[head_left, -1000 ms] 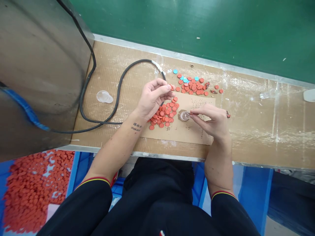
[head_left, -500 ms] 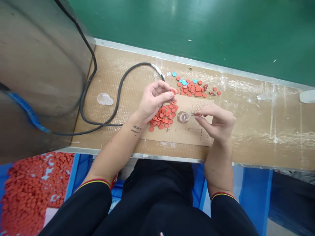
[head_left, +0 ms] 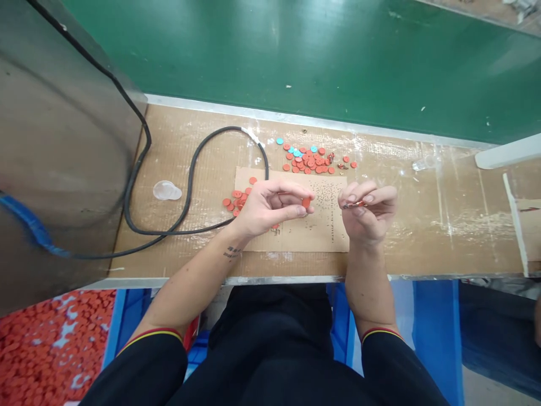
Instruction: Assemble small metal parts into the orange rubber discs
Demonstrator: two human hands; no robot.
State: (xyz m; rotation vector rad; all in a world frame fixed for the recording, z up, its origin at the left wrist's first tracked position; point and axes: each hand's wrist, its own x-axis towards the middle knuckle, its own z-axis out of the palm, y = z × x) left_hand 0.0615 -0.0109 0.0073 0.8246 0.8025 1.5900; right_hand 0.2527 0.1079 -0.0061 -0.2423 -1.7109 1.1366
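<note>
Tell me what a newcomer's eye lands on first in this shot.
The heap of orange-red discs in a blue bin at lower left stands out first. Above a cardboard sheet on the bench, the left hand pinches a red disc and the right hand a small coppery piece. A green panel fills the top.

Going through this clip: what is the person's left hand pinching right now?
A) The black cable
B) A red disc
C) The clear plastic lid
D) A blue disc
B. The left hand pinches a red disc between thumb and finger, held above the cardboard sheet.
</note>
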